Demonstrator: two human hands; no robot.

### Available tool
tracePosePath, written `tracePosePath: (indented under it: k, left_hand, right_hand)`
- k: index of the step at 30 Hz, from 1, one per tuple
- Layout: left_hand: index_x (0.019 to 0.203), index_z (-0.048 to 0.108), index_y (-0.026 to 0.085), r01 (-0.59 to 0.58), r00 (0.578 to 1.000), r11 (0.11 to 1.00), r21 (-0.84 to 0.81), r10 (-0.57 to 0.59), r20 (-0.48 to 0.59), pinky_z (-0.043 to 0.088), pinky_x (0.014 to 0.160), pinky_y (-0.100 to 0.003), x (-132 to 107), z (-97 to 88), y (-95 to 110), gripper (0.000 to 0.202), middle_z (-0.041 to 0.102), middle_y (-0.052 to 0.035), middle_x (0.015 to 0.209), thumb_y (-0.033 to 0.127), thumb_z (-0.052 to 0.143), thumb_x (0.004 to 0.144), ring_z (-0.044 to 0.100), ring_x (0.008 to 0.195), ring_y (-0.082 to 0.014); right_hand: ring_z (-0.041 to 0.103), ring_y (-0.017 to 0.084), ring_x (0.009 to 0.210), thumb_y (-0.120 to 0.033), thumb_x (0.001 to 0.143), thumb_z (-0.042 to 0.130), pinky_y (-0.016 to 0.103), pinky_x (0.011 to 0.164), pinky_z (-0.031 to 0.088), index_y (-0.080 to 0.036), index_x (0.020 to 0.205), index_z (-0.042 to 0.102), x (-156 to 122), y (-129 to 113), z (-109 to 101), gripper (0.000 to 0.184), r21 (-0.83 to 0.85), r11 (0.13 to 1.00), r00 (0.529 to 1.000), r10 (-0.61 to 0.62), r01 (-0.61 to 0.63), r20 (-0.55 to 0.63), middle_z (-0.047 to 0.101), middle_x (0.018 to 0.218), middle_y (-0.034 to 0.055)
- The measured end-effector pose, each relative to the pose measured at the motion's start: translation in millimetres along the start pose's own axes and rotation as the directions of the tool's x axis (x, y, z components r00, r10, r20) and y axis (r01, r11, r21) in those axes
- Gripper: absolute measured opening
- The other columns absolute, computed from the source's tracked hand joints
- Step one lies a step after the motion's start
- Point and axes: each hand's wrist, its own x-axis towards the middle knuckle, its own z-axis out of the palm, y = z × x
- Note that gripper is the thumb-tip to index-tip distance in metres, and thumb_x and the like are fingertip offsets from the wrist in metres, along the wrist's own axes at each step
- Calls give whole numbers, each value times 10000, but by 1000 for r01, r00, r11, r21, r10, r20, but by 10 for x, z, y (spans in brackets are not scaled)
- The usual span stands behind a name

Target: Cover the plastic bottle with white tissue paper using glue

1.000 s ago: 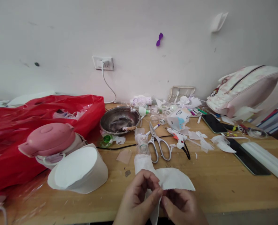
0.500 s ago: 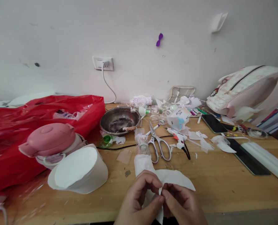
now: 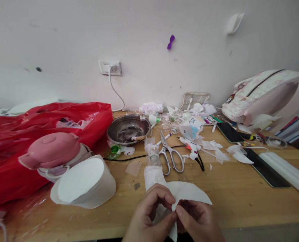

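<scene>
My left hand [image 3: 153, 213] and my right hand [image 3: 196, 218] meet near the table's front edge. Both pinch a thin white sheet [image 3: 188, 192] that looks like tissue or soft paper, its edge bent between the fingertips. Part of the sheet spreads to the right beyond my fingers, and another part hangs below them. Just past my left hand lies a clear plastic bottle [image 3: 154, 159] with white material around its lower part. Beside it rest grey-handled scissors [image 3: 170, 154]. A white glue gun [image 3: 193, 148] with an orange trigger lies farther right.
A white paper cylinder [image 3: 89, 183], a pink-lidded cup [image 3: 56, 149] and a red plastic bag [image 3: 8, 134] stand left. Behind are a metal bowl [image 3: 128, 129] and plastic scraps. Phones [image 3: 265, 168], a white roll [image 3: 285, 173] and a backpack [image 3: 262, 94] sit right.
The pinched edge of the white sheet shows a little wider between my fingertips, and its right part has shifted slightly right. Both hands keep nearly the same place.
</scene>
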Motion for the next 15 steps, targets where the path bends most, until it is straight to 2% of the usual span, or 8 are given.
tracePosePath:
  k: [8, 15]
  left_hand:
    - [837, 595, 212, 6, 1000, 1000, -14, -6, -4, 383, 722, -234, -1, 5, -10, 65, 537, -6, 844, 208, 637, 787, 510, 797, -132]
    - [836, 601, 210, 0, 1000, 1000, -7, 0, -14, 389, 696, -234, 20, 1, 32, 59, 540, -11, 831, 245, 629, 797, 514, 777, -135]
  right_hand:
    - [596, 153, 519, -331, 490, 770, 240, 575, 507, -189, 492, 661, 1, 10, 32, 179, 70, 998, 999, 6, -2, -54, 565, 436, -21]
    - [508, 109, 409, -412, 547, 773, 203, 419, 435, -167, 542, 671, 14, 5, -17, 265, -6, 1000, 999, -13, 13, 52, 538, 424, -24]
